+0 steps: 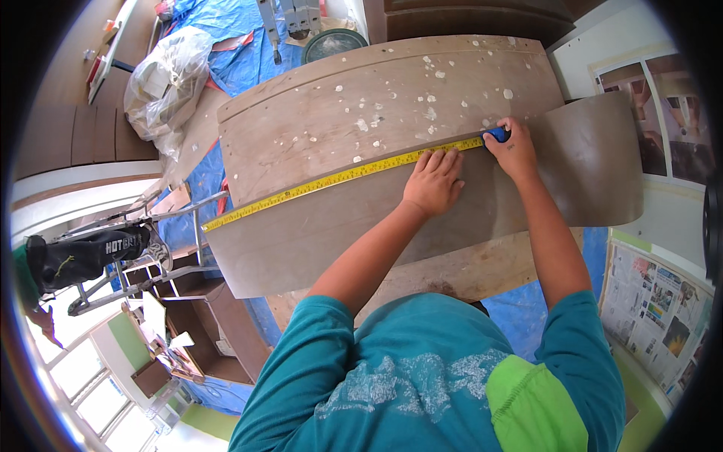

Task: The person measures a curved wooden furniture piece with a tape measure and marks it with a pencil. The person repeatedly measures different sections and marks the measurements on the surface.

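Observation:
A yellow tape measure blade [339, 176] is drawn out along the edge of a grey-brown flexible sheet [316, 237], its end at the sheet's left corner. The sheet lies over a brown wooden board [294, 130] spotted with pale marks, and its right end curls up. My right hand [514, 148] grips the blue tape measure case [497, 135] at the right end of the blade. My left hand [436, 179] presses flat on the sheet, fingertips at the blade's lower edge, fingers slightly spread.
At the left a person [90, 257] stands on a metal ladder [186, 271]. Blue tarpaulin [254, 62] covers parts of the floor. Beyond the board are a clear plastic bag [169, 85], a dark round tub [333, 45] and ladder legs [294, 17]. A wall stands close at the right.

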Motion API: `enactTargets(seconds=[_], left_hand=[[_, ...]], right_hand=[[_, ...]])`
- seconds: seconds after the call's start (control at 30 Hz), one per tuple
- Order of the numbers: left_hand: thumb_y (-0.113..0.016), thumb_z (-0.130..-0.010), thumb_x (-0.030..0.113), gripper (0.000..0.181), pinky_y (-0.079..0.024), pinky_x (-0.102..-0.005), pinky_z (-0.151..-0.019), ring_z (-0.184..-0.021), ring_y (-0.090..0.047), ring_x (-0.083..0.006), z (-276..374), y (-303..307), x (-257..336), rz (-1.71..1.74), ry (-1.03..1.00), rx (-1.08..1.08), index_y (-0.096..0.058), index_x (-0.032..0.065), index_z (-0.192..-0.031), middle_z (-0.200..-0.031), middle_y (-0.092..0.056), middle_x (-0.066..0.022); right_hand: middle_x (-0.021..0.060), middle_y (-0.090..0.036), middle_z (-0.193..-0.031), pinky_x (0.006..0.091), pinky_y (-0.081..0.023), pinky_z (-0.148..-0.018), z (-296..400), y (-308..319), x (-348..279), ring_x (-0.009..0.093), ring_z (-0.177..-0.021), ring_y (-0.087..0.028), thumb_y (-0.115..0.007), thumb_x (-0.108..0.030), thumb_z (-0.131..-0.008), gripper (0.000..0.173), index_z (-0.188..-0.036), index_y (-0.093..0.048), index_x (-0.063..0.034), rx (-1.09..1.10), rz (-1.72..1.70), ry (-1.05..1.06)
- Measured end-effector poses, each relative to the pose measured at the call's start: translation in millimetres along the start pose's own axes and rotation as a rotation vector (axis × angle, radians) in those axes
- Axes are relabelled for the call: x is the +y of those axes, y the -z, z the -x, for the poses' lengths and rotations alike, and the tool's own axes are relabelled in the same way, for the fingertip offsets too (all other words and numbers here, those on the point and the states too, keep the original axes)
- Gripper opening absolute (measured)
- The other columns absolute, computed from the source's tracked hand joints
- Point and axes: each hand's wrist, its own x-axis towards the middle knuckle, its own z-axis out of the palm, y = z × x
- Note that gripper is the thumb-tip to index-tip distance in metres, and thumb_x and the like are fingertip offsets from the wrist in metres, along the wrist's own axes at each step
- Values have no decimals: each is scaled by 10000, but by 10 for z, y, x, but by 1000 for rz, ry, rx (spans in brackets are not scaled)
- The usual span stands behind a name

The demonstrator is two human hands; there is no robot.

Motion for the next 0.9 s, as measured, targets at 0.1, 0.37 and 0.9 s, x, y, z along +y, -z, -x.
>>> enactTargets(seconds=[0.1,0.37,0.9], left_hand=[[-555,-960,383,593,-284,-463,-1192,-1370,-439,-284,-7,-10,-12,-7,5,-13,-513,46,-1446,-1511,-488,-97],[-558,-956,392,587,-300,-459,-1179,-1352,-455,-275,-7,-29,-28,-48,-17,8,-536,48,-1430,-1491,-519,-95],[-556,-959,396,585,-310,-468,-1171,-1346,-471,-279,-9,-45,-21,-47,-5,-5,-535,51,-1431,-1506,-509,-95]], right_hand=[[156,-599,-1122,455,-531,-865,-2,-10,21,372,-994,-637,-796,-325,-794,410,-1104,-604,-138,10,-8,14],[167,-604,-1126,451,-533,-870,-13,4,11,371,-1004,-642,-787,-343,-801,431,-1131,-606,-133,-12,10,15],[182,-584,-1215,451,-560,-869,27,52,-80,376,-1028,-669,-797,-403,-805,575,-1294,-597,-174,3,27,1]])
